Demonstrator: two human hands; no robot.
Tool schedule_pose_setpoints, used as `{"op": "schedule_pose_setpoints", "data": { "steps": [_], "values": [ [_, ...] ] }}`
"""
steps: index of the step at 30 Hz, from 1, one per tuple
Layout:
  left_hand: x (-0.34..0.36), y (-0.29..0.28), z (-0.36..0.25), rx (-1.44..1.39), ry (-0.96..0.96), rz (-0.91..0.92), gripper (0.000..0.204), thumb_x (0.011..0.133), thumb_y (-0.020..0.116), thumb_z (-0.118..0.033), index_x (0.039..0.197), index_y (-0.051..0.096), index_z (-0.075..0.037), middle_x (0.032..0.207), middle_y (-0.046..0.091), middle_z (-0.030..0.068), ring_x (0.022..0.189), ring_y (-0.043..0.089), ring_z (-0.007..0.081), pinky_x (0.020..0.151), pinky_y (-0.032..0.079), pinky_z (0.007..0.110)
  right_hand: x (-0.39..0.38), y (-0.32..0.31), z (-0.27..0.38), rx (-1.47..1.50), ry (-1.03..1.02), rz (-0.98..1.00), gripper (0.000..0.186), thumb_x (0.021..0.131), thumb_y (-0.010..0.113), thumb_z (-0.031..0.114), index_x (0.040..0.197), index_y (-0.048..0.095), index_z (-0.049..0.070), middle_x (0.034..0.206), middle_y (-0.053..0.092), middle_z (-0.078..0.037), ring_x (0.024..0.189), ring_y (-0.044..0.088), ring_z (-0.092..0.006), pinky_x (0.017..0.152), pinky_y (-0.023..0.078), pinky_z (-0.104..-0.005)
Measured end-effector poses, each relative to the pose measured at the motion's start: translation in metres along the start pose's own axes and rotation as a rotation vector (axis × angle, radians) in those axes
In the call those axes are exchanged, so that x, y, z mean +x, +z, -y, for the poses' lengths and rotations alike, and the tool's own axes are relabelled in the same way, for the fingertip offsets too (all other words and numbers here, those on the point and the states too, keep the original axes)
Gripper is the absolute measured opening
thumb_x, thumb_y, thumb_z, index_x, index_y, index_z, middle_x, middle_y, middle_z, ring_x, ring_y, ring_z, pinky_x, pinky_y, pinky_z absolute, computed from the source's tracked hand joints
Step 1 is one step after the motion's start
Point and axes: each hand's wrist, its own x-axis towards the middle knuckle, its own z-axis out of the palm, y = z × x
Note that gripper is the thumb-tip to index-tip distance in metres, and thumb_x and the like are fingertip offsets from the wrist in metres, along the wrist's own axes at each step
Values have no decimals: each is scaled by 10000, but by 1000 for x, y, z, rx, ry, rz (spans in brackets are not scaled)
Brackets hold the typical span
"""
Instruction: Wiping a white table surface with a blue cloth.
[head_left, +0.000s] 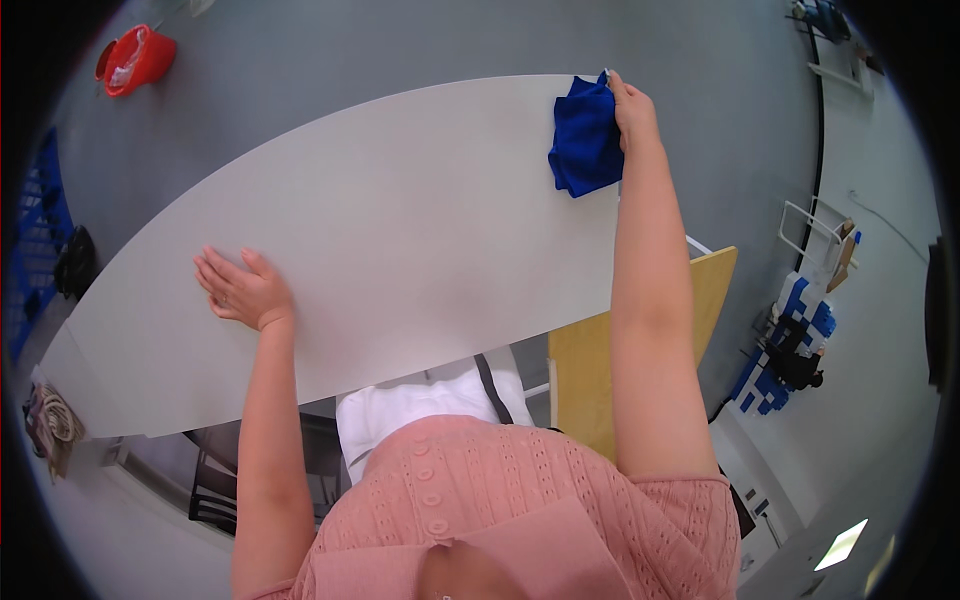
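Observation:
A folded blue cloth [587, 140] lies at the far right corner of the white tabletop [420, 210]. My right hand [634, 110] reaches out to that corner with its fingers closed on the cloth's right edge. Part of the grip is turned away from view. Over the left part of the tabletop is my left hand [246, 290], fingers stretched out and holding nothing. A ring shows on one of its fingers. Whether that palm touches the surface I cannot tell.
A yellow wooden board [582, 385] stands by the table's near right side. A dark chair [215, 480] is below the near left edge. On the grey floor are a red bucket [140, 62] at the far left and a blue-and-white boxy item [775, 375] at the right.

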Motion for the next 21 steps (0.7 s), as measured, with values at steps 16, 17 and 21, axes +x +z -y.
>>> {"op": "schedule_pose_setpoints", "data": {
  "steps": [16,17,21],
  "values": [
    [2,2,8,1,8,-13,603,960,404,-406,1473,337,-96,1558,295,119,1443,248,274,1089,206,511,-13,6,4,26,47,19,488,937,622,421,1076,687,-42,932,683,-95,874,590,-157,817,460,-311],
    [2,1,8,0,14,-12,603,960,404,-406,1473,337,-96,1558,295,119,1443,248,274,1089,206,511,-16,5,-1,28,51,15,488,937,622,421,1076,687,-42,932,683,-95,874,590,-157,817,460,-311],
    [5,-3,13,-2,-8,-1,601,961,397,-410,1471,341,-96,1558,296,121,1442,250,275,1089,206,505,-40,3,-23,10,53,-3,496,931,629,426,1094,686,-39,951,686,-104,887,589,-158,841,454,-311]
  ]
}}
